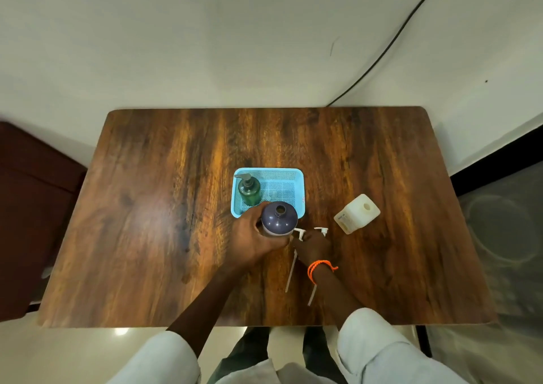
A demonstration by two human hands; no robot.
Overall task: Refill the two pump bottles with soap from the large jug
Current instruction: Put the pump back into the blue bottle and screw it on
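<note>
Purple pump bottle [279, 218], its neck open and uncapped, stands upright on the desk [147, 207] inside the curl of the left hand [252, 241], whose fingers wrap its left and near sides. The bottle touches the near edge of the blue basket [296, 175], which lies just beyond that hand.

Green pump bottle [249, 190], with its pump head on, stands in the left part of the basket, just past the left hand's knuckles and apart from them.

Right of the purple bottle, the right hand [314, 245] lies low over the desk with its fingers drawn together around the top of a white pump [300, 234]; its dip tube runs back toward the person on the left side of that wrist. A second white pump head [321, 231] shows at the far edge of the same hand, and another thin tube runs out from under the wrist on the near side. Whether the hand holds one pump or both I cannot tell. An orange band [318, 267] circles the right wrist.

Large jug [357, 214], white and squarish with its mouth open, stands on the desk beyond and to the right of the right hand, apart from it, and well clear of the left hand.
</note>
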